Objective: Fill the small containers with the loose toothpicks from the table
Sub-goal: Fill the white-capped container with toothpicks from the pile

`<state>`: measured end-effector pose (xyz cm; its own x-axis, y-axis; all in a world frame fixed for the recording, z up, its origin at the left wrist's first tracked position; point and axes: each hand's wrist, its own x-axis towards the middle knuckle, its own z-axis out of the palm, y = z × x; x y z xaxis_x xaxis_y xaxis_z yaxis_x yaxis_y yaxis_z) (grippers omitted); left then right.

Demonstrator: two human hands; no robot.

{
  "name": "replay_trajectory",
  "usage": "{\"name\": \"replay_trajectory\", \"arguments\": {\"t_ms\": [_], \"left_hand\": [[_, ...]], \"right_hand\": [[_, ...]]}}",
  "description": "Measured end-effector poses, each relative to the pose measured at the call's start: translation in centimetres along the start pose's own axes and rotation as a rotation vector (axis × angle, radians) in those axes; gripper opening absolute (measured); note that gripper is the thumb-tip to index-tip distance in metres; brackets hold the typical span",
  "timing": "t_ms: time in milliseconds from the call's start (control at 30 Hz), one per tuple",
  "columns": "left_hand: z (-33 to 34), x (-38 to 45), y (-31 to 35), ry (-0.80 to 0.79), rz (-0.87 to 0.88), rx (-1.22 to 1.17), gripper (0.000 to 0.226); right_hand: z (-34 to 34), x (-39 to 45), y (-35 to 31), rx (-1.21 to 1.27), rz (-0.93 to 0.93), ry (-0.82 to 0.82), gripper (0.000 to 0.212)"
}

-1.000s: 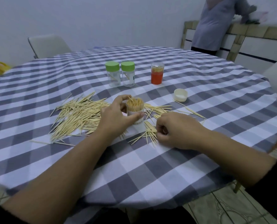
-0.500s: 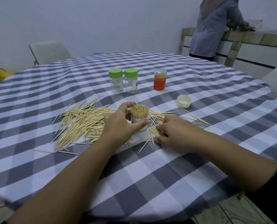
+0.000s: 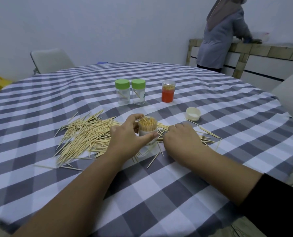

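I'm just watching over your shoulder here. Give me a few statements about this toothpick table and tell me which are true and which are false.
1. The left hand grips an open container packed with toothpicks. True.
2. Both green-lidded jars are full. False: each shows only a stick or so.
3. The white cap lies apart from the containers. True.
4. The orange container lies on its side. False: it stands upright.

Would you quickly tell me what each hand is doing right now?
Left hand: grips the open toothpick container, thumb and fingers around it.
Right hand: palm down on the loose toothpicks; its fingertips are hidden, so a grasp cannot be told.
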<state>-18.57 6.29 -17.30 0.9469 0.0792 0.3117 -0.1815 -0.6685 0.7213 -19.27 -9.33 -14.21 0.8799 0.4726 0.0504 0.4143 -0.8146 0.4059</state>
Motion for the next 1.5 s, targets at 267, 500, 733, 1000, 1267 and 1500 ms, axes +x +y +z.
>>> {"name": "replay_trajectory", "arguments": {"t_ms": [267, 500, 733, 1000, 1267, 1500], "left_hand": [[-0.2, 0.4, -0.1, 0.071, -0.074, 0.019, 0.066], [-0.2, 0.5, 0.0, 0.047, -0.061, 0.021, 0.067], [0.0, 0.4, 0.3, 0.004, -0.005, 0.035, 0.065], [0.3, 0.9, -0.4, 0.021, 0.027, 0.061, 0.064], [0.6, 1.2, -0.8, 0.041, 0.091, 0.092, 0.063], [0.8, 1.4, -1.2, 0.035, 0.079, 0.091, 0.066]], "right_hand": [[0.4, 0.9, -0.1, -0.025, -0.017, 0.084, 0.024], [-0.3, 1.8, 2.8, 0.438, 0.193, 0.122, 0.019], [-1.6, 3.9, 2.0, 1.713, 0.224, 0.556, 0.02], [-0.4, 4.5, -0.5, 1.862, 0.217, 0.399, 0.019], [0.2, 4.5, -0.5, 1.787, 0.214, 0.262, 0.017], [1.1, 4.7, 0.0, 1.758, 0.138, 0.303, 0.033]]}}
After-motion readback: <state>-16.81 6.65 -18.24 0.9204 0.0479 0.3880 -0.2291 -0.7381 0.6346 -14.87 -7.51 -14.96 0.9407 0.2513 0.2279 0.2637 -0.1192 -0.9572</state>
